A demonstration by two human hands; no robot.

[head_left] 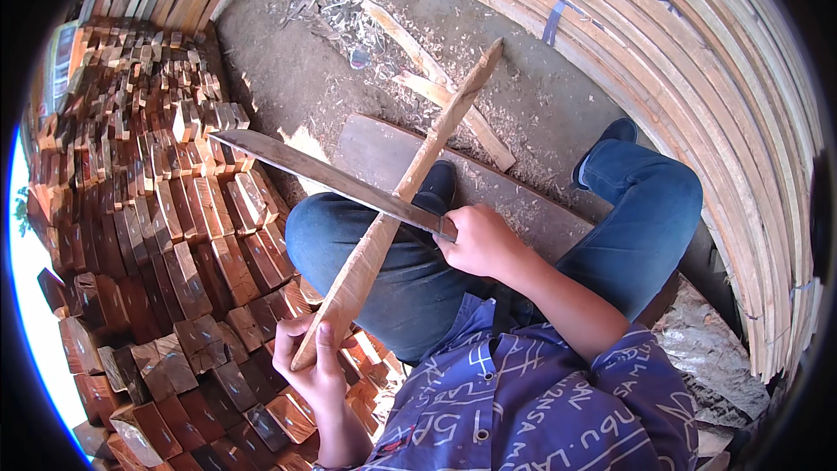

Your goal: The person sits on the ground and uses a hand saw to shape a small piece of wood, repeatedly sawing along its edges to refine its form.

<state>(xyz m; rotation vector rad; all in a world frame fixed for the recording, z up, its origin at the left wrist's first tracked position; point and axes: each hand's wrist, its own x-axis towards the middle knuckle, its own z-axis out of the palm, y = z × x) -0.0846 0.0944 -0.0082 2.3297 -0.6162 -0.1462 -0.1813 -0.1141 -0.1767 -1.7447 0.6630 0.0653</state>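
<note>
My left hand point(316, 356) grips the near end of a long, roughly shaped wooden stick point(356, 275), thumb laid along its upper face. The stick slants up and away over my lap, broad near my hand and narrowing to a rough point at the far end. My right hand point(481, 242) is closed round the handle end of a machete point(314, 176), the handle itself mostly hidden by my fingers. Its long, flat blade crosses over the stick near the middle and reaches out to the left; whether the edge touches the wood I cannot tell.
Stacked reddish-brown wood blocks point(187, 275) fill the left side. Long pale planks point(697, 61), tied with blue strips, curve along the right. A wide board point(375, 150) lies by my feet, with split wood pieces point(475, 126) and shavings point(336, 4) on the ground beyond.
</note>
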